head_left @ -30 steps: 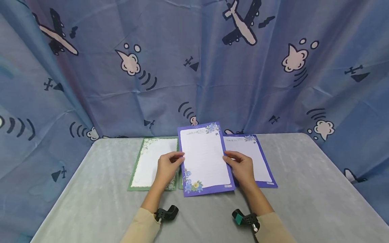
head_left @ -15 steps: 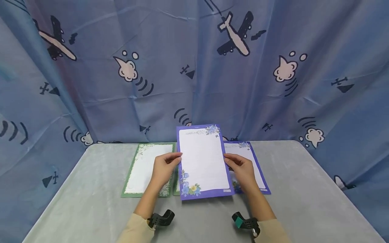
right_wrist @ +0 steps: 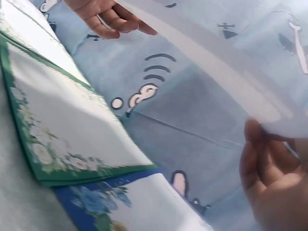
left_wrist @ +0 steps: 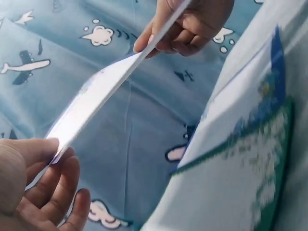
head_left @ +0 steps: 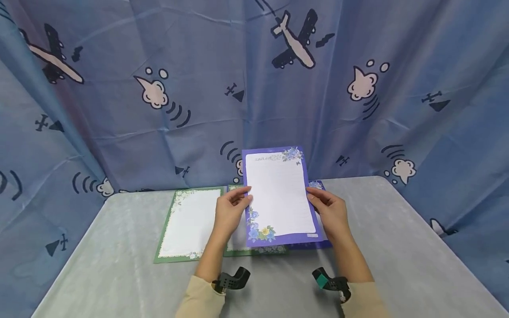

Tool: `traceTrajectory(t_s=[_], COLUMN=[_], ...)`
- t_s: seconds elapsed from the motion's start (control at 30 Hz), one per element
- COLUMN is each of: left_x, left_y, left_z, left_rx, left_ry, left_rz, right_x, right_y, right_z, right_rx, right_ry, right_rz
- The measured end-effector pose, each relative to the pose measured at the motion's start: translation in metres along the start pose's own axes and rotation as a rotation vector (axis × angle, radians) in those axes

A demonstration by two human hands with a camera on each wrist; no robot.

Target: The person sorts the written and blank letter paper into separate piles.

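A sheet of writing paper (head_left: 280, 196) with a purple border and blue flowers is held up over the table, tilted toward the head camera. My left hand (head_left: 230, 212) pinches its left edge between thumb and fingers. On the opposite edge my right hand (head_left: 332, 212) pinches it the same way. Both wrist views show the sheet raised and slightly bowed, its edge between thumb and fingers. Beneath it lies another purple-bordered sheet (right_wrist: 154, 207), mostly hidden in the head view. Beside that are two green-bordered sheets, the left one (head_left: 191, 223) and the middle one (head_left: 254, 252), partly covered by the held paper.
A pale grey cloth covers the table (head_left: 119, 247). Behind its far edge hangs a blue curtain (head_left: 199, 97) printed with planes and clouds. Black camera mounts (head_left: 233, 279) sit on both wrists, over beige sleeves (head_left: 203, 298).
Both hands have lifted the purple-bordered sheet and carried it to the right. More of the middle green-bordered sheet shows, and less of the lower purple one. The head view has shifted slightly.
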State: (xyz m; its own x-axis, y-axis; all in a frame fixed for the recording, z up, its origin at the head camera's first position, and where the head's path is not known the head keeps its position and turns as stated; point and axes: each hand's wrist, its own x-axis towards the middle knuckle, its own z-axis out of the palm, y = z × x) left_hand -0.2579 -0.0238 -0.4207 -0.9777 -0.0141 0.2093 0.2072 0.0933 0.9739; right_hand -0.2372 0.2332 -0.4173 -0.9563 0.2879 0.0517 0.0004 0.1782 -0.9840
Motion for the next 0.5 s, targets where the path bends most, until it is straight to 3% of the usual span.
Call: traceTrajectory(t_s=[0.27, 0.5], left_x=[0.002, 0.005], left_y=[0.013, 0.011], left_z=[0.024, 0.035], left_rx=[-0.222, -0.212], left_ry=[0.039, 0.006], left_rz=[-0.078, -0.058], right_x=[0.000, 0.000], right_y=[-0.005, -0.011], right_z=[-0.017, -0.024], right_rx=[0.039, 0.001], right_ry=[0.050, 0.131], right_rz=[-0.026, -0.013])
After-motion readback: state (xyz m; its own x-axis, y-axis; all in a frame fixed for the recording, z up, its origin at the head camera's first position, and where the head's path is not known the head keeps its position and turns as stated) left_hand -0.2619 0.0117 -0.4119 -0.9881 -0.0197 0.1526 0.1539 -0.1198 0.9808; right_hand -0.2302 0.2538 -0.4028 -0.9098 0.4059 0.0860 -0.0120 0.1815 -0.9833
